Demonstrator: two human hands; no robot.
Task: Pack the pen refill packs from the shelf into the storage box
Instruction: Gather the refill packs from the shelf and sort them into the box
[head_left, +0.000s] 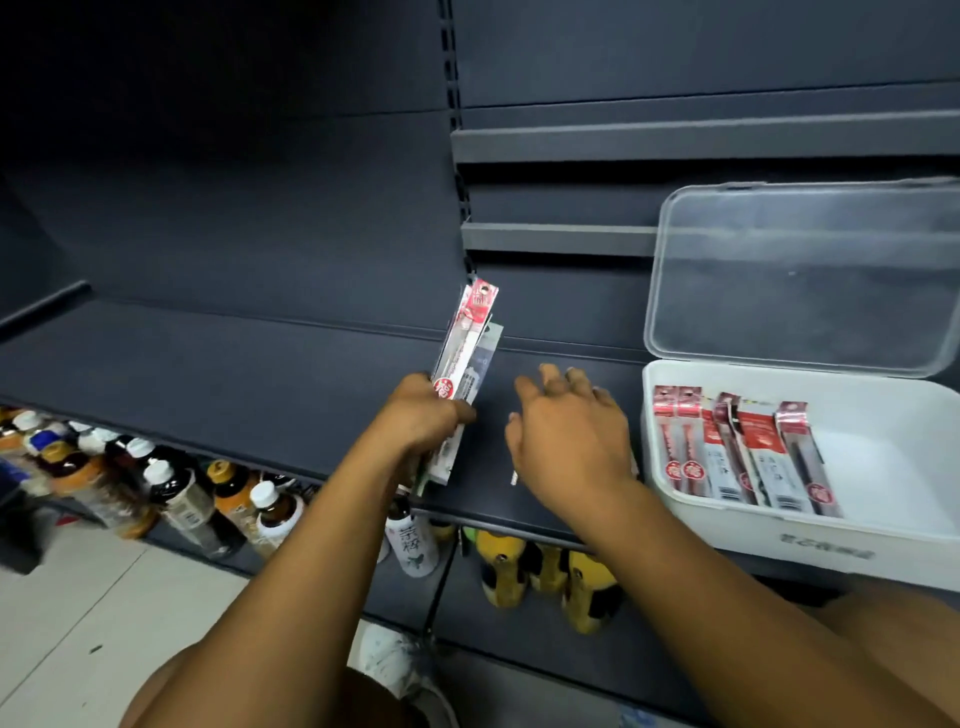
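Observation:
My left hand (423, 415) grips a small bundle of pen refill packs (467, 345), red-and-white on top, held upright above the dark shelf (234, 374). My right hand (569, 431) hovers flat over the shelf just to the right, fingers spread and relaxed. A pale edge of something shows under its palm; what it is cannot be told. The white storage box (883, 462) stands on the shelf at the right with its clear lid (800, 275) propped open. Several refill packs (743, 452) lie side by side in its left half.
Grey shelf rails (561, 236) run along the back panel above. Below the shelf stand several drink bottles (171, 488) at the left and yellow plush toys (545, 571) in the middle. A shoe (389, 660) and tiled floor (78, 623) show at the bottom.

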